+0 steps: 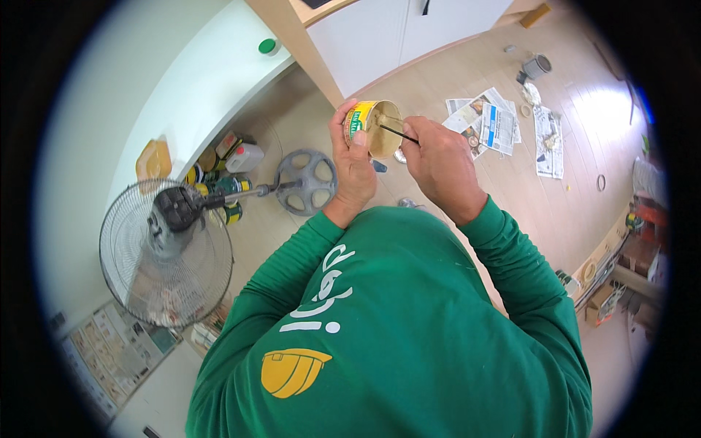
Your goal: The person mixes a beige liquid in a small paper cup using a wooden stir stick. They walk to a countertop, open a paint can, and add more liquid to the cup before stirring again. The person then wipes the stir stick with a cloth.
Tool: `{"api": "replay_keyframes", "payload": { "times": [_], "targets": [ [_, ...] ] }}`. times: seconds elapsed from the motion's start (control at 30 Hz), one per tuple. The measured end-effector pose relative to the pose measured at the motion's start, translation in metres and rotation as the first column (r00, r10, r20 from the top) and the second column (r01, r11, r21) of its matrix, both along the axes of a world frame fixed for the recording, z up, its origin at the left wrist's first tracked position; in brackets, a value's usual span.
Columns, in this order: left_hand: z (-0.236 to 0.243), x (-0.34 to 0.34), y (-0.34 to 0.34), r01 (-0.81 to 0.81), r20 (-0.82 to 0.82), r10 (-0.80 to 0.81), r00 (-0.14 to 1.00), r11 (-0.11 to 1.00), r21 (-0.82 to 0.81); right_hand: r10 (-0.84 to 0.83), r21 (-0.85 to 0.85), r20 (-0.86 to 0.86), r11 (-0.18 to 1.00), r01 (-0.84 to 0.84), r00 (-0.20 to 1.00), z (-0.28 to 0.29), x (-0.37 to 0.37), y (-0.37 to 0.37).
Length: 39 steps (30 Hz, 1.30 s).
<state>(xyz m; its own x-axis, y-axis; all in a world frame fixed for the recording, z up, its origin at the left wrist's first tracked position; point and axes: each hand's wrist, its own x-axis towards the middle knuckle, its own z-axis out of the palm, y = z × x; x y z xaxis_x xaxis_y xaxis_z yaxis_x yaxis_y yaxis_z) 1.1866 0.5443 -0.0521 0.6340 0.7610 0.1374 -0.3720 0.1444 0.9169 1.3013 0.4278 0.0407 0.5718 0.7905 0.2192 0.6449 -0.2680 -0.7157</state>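
My left hand (354, 166) is wrapped round a yellow and green paper tub (382, 146), tilted so that its tan inside shows. In my right hand (447, 166) I pinch a thin black stick-like tool (398, 134), whose far end reaches into the tub. Some pale stuff seems to cling to the tub's inner wall, but what it is I cannot tell. Both hands are in front of my chest, at the end of green sleeves, with the tub between them.
A standing fan (166, 252) is at the left, its round base (307, 182) on the floor. Behind it, a white counter (212, 66) holds a green lid (267, 46); containers sit below. Newspapers (498, 128) and a grey can (537, 66) lie far right. White cabinets (394, 33) stand ahead.
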Motion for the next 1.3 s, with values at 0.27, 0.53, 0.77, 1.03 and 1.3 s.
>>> {"api": "replay_keyframes", "payload": {
  "times": [0.27, 0.53, 0.77, 1.03, 1.3],
  "targets": [
    [0.001, -0.034, -0.078, -0.248, -0.042, 0.244, 0.969, 0.951, -0.186, 0.262, -0.106, -0.194, 0.953, -0.285, 0.945, -0.01, -0.006, -0.051],
    [0.006, -0.102, -0.129, -0.46, -0.058, 0.469, 0.882, 0.825, -0.328, 0.653, 0.043, -0.098, 0.757, -0.652, 0.751, 0.002, -0.041, -0.065],
    [0.014, -0.16, -0.166, -0.521, -0.022, 0.554, 0.832, 0.769, -0.371, 0.8, -0.055, 0.122, 0.597, -0.8, 0.588, -0.008, -0.096, -0.073],
    [-0.024, -0.272, -0.198, -0.597, -0.008, 0.635, 0.773, 0.722, -0.351, 0.858, 0.057, -0.125, 0.507, -0.86, 0.498, 0.013, -0.212, -0.084],
    [0.004, -0.418, -0.219, -0.511, 0.124, 0.626, 0.77, 0.721, -0.467, 0.79, -0.184, -0.172, 0.561, -0.807, 0.588, 0.029, -0.346, -0.073]
  ]
}}
